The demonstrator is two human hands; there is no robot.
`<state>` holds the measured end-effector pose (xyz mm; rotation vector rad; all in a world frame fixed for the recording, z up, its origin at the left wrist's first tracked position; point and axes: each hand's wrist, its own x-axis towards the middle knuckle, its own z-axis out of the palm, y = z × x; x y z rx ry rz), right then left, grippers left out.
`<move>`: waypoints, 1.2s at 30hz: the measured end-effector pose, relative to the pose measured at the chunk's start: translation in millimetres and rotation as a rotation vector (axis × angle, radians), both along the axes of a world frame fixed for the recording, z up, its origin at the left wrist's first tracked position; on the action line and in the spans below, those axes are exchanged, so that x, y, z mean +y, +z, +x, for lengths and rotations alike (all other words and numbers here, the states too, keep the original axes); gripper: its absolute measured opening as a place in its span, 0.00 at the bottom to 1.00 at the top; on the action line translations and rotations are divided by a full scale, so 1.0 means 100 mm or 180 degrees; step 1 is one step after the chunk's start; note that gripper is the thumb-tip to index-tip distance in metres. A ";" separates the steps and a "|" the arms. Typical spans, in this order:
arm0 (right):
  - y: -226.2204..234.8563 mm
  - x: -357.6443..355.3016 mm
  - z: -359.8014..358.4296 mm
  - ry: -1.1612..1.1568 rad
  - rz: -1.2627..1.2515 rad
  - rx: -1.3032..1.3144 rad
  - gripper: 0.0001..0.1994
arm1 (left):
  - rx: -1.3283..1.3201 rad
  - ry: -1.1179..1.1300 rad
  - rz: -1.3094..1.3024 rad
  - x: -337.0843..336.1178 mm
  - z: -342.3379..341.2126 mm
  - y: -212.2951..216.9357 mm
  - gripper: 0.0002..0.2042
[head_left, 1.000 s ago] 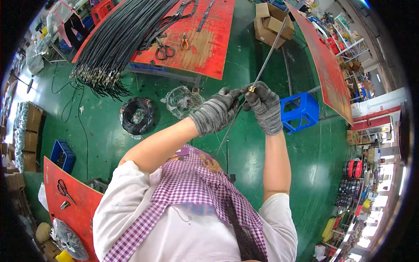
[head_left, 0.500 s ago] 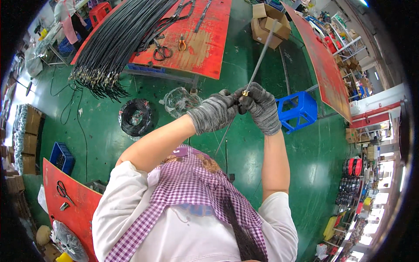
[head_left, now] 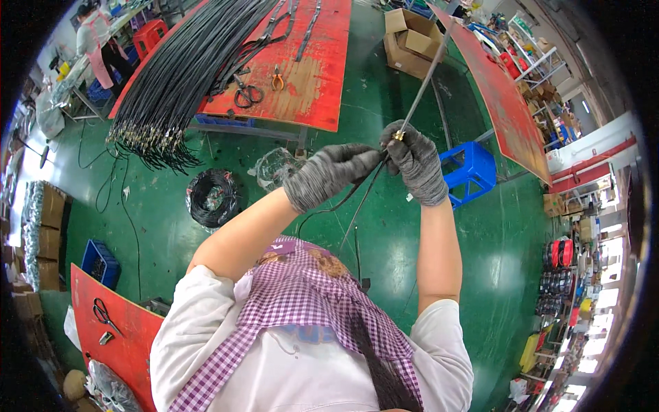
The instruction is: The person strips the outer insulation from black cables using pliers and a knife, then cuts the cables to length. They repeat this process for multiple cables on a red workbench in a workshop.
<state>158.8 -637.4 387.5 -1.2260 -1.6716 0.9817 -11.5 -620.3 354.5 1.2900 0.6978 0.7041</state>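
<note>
Both my hands wear grey knit gloves and meet in front of me above the green floor. My right hand (head_left: 416, 163) grips a long thin grey rod or cable (head_left: 424, 82) that slants up and away, with a small brass fitting (head_left: 398, 136) at my fingers. My left hand (head_left: 331, 173) pinches a black cable (head_left: 357, 193) right beside it, fingertips touching the right glove. The black cable hangs down from my hands toward my lap. A purple checked apron (head_left: 302, 302) covers my chest.
A red worktable (head_left: 322, 75) ahead carries a big bundle of black cables (head_left: 178, 75), scissors (head_left: 244, 93) and pliers (head_left: 277, 81). A black cable coil (head_left: 214, 198) and clear bag (head_left: 274, 168) lie on the floor. A blue crate (head_left: 470, 172), cardboard boxes (head_left: 410, 38), another red table (head_left: 500, 96) at right.
My two hands have stayed together on the cables, shifting slightly; the view has moved a little. The long rod still slants up from my right hand.
</note>
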 end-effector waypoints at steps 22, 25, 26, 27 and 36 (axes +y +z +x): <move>-0.17 -0.05 -0.02 0.0229 -0.0010 0.0667 0.13 | -0.0643 0.0416 -0.0238 -0.26 0.21 -0.07 0.13; -0.11 -0.08 -0.05 0.0117 0.0229 0.0207 0.12 | -0.0536 0.0476 -0.0098 -0.24 0.24 -0.12 0.12; -0.12 -0.08 -0.05 0.0094 0.0275 0.0166 0.12 | -0.0500 0.0479 -0.0079 -0.22 0.25 -0.15 0.12; -0.13 -0.07 -0.05 0.0067 0.0320 0.0124 0.12 | -0.0457 0.0413 -0.0132 -0.21 0.25 -0.17 0.12; -0.16 -0.26 -0.17 -0.1396 0.1356 -0.1018 0.06 | -0.0122 0.1277 0.1096 -0.13 0.41 -0.40 0.10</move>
